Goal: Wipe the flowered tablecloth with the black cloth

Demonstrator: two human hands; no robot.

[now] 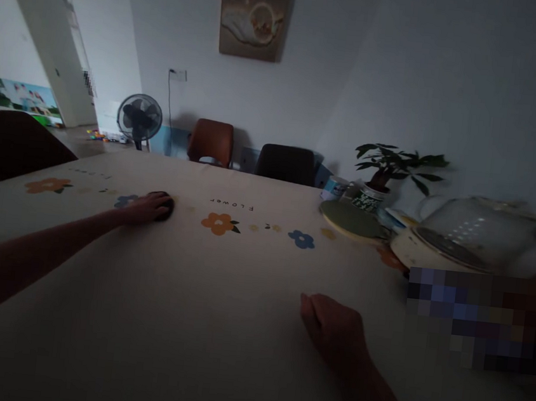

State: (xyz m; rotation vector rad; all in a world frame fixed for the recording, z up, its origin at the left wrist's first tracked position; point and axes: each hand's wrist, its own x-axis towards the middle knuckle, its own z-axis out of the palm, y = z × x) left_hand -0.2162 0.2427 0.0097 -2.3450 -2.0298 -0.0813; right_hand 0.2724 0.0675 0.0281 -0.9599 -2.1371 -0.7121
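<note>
A: The fingers [165,204] of the left hand [148,208] are curling over a small dark object [166,206], pressing it onto the flowered tablecloth [219,297] far out on the table, beside the blue flower print; what it is, I cannot tell.

B: And the right hand [333,332]?

A: It is resting near the body, fingers folded into a loose fist, holding nothing.

B: How should the grip be going?

A: Probably keeping the palm flat over the object so it is not slipping on cloth. The left arm is stretching nearly straight; the right forearm is lying bent. An electric kettle [465,237] and potted plant [385,174] are standing at the right.
</note>
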